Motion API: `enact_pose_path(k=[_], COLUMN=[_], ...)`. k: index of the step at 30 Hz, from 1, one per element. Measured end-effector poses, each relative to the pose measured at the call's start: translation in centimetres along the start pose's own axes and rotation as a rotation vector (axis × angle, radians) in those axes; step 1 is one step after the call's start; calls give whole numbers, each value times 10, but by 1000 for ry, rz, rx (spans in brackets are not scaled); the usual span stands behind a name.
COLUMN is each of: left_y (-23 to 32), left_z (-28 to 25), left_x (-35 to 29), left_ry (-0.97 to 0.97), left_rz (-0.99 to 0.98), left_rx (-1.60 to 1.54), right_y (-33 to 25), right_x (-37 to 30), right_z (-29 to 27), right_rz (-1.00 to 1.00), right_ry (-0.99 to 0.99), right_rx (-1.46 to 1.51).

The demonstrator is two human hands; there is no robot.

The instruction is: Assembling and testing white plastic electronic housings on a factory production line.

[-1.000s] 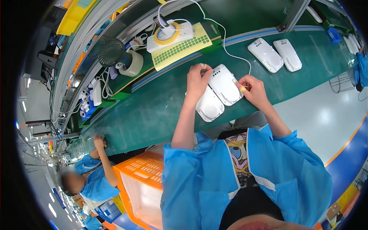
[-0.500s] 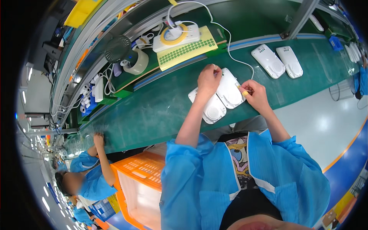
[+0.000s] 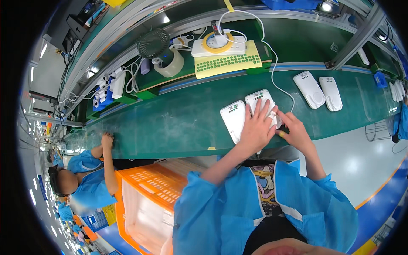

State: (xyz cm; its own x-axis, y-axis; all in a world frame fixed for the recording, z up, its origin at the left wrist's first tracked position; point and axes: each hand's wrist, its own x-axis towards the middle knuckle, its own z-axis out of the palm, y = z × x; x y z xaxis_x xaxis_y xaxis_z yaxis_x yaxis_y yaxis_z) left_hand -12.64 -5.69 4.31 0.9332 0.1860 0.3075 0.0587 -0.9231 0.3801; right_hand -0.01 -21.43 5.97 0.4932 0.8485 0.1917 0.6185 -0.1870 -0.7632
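Observation:
Two white handheld devices lie side by side at the near edge of the green bench. My left hand (image 3: 256,127) rests flat, its fingers spread, across the right-hand device (image 3: 259,94) and covers much of it. Beside it, the left-hand device (image 3: 233,119) shows small buttons near its top. My right hand (image 3: 297,132) has its fingers closed at the right edge of the covered device, a yellow cover on one fingertip. A white cable (image 3: 277,80) runs down into those fingers; its plug end is hidden.
Two more white devices (image 3: 310,90) (image 3: 330,94) lie to the right. A shelf behind carries a power strip (image 3: 199,49), a yellow sticker sheet (image 3: 229,61), a tape roll (image 3: 171,63) and a small fan (image 3: 154,43). An orange crate (image 3: 148,180) stands left of me, near a co-worker (image 3: 91,178).
My left hand has come down from the devices' top end to lie flat over the right one. My right hand stays at its edge with the cable. The view has shifted.

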Motion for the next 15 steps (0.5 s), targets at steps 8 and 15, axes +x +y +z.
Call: enact_pose_path(k=[8,15], left_y=[-16,-55], left_z=[-7,-32], left_x=[10,-6], left_ry=[-103,-89], left_rz=[-16,1], left_rx=[107,59], right_y=[21,69], right_x=[0,43], right_z=[24,-56], right_rz=[-187,-17], right_ry=[167,509], right_rx=[-203,-146])
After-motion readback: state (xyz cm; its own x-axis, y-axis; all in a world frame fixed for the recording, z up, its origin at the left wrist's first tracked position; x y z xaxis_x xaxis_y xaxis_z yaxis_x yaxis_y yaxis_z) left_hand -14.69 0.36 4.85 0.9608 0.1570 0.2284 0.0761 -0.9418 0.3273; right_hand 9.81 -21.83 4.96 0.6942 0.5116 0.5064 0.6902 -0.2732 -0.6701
